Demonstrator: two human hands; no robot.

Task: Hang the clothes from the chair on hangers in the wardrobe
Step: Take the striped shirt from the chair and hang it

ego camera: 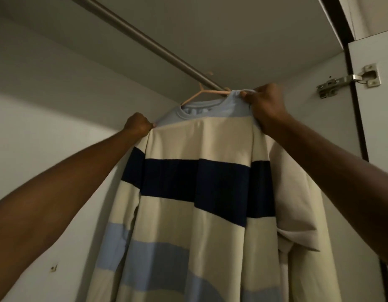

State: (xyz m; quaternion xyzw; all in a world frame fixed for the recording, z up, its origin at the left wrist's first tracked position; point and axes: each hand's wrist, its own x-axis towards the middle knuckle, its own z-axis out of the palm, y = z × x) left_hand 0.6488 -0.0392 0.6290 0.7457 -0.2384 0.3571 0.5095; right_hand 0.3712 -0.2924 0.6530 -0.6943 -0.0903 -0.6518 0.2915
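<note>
Both hands are raised inside the wardrobe, each with its fingers curled on a shoulder of the sweater (188,192). Left hand (138,125) is closed into a fist and pinches the fabric at the left shoulder seam, where the pale blue yoke meets the cream band; right hand (265,105) grips the blue cloth just beside the collar on the other side, with the knuckles up near the rod (145,40). That striped sweater, cream with a navy band and pale blue lower stripes, hangs full length between the two arms, and a pink hanger (201,93) shows above the neckline, its arm running up from the collar toward the rod. Its hook end is hidden behind the right hand and the rod, so I cannot tell whether it is seated on the rod. Holding both shoulders at once seems meant to keep the sweater spread and level on the hanger, so that it does not slide off one side while it is settled. A plain cream garment (302,203) hangs just behind it on the right, touching it. On the far right a door (376,149) stands open on a metal hinge (350,80). My reading is that this piece is nearly hung, with the shoulders still to be straightened; the chair is out of view.
</note>
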